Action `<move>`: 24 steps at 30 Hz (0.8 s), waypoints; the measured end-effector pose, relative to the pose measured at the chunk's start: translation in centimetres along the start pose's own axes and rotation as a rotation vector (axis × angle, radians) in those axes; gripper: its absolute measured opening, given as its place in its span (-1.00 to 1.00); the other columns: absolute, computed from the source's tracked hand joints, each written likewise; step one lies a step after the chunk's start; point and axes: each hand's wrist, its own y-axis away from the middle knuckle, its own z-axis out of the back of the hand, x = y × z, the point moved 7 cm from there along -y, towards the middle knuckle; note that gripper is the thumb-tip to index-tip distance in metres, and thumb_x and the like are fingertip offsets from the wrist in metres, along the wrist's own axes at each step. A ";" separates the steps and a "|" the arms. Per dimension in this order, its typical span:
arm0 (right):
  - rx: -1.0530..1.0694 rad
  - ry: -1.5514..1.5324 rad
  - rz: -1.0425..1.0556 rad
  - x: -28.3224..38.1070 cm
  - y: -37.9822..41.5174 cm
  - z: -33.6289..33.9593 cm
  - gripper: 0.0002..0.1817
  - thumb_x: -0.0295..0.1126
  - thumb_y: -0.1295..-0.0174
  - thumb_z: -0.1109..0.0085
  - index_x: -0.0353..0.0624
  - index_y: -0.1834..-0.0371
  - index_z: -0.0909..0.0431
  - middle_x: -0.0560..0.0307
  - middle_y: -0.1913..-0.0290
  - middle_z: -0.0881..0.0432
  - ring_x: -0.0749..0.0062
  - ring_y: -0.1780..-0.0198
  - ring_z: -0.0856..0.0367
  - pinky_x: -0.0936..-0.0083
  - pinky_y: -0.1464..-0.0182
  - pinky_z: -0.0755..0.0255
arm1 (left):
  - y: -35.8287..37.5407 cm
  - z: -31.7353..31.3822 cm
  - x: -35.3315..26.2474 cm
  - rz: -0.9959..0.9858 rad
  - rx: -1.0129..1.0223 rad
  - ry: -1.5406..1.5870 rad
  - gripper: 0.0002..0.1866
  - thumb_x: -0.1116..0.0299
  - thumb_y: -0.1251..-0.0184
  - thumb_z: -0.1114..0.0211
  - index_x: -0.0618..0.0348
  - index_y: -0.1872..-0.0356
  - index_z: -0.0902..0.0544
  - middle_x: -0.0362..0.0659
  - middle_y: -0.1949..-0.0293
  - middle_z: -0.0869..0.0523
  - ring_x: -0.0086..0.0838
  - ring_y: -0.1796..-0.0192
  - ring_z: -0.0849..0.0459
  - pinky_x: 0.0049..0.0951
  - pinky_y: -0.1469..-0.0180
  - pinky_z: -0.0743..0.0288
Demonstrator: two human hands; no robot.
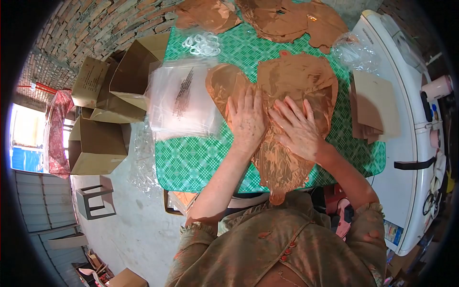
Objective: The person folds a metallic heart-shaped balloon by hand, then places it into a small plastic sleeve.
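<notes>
Foil piece (297, 79) looked glossy, metallic, crinkled; surface (205, 167) looked smooth, plastic-coated; bag stack (169, 98) was clear, shiny plastic; boxes (103, 143) were matt cardboard; card sheets (375, 100) looked matt; wall (93, 43) was rough brick.

The foil balloon (278, 159) is metallic copper, the tablecloth (198, 165) green-and-white plaid, the cardboard boxes (99, 161) brown.
</notes>
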 end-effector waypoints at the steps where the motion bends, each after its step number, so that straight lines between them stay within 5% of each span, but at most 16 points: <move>1: -0.021 -0.004 0.005 0.0 0.0 0.1 -0.22 0.00 -0.41 -0.21 0.06 -0.66 -0.23 0.10 -0.69 -0.14 0.07 -0.73 0.05 -0.33 -0.65 0.28 | 0.0 0.0 -0.1 -0.005 -0.002 -0.002 -0.39 0.35 -0.34 -0.28 0.24 -0.42 -0.48 0.08 -0.39 -0.54 -0.05 -0.50 -0.42 0.23 -0.52 -0.17; 9: -0.120 -0.011 -0.019 -2.1 -1.8 0.8 -0.25 -0.13 -0.44 -0.19 0.00 -0.66 -0.19 0.04 -0.69 -0.12 0.08 -0.72 0.03 -0.18 -0.68 0.21 | 0.1 0.0 -0.2 -0.026 -0.040 -0.017 -0.50 0.35 -0.38 -0.26 0.22 -0.33 -0.54 0.08 -0.35 -0.55 -0.04 -0.47 -0.44 0.25 -0.48 -0.21; 19: -0.090 0.064 -0.027 -2.9 -3.3 -0.6 -0.31 -0.02 -0.57 0.03 0.00 -0.69 -0.17 0.04 -0.71 -0.08 0.12 -0.73 0.07 -0.08 -0.69 0.22 | 0.1 0.4 -0.3 -0.011 -0.026 0.012 -0.53 0.33 -0.39 -0.28 0.22 -0.30 -0.57 0.08 -0.35 -0.56 -0.04 -0.44 -0.46 0.25 -0.48 -0.21; 24: -0.058 0.094 -0.022 -2.9 -3.1 -0.4 -0.33 0.00 -0.59 0.07 0.01 -0.68 -0.19 0.04 -0.71 -0.10 0.13 -0.74 0.09 -0.06 -0.70 0.24 | -0.6 3.7 0.7 0.075 -0.183 0.134 -0.60 0.35 -0.42 -0.29 0.27 -0.22 -0.62 0.13 -0.22 -0.65 0.05 -0.28 -0.59 0.05 -0.37 -0.39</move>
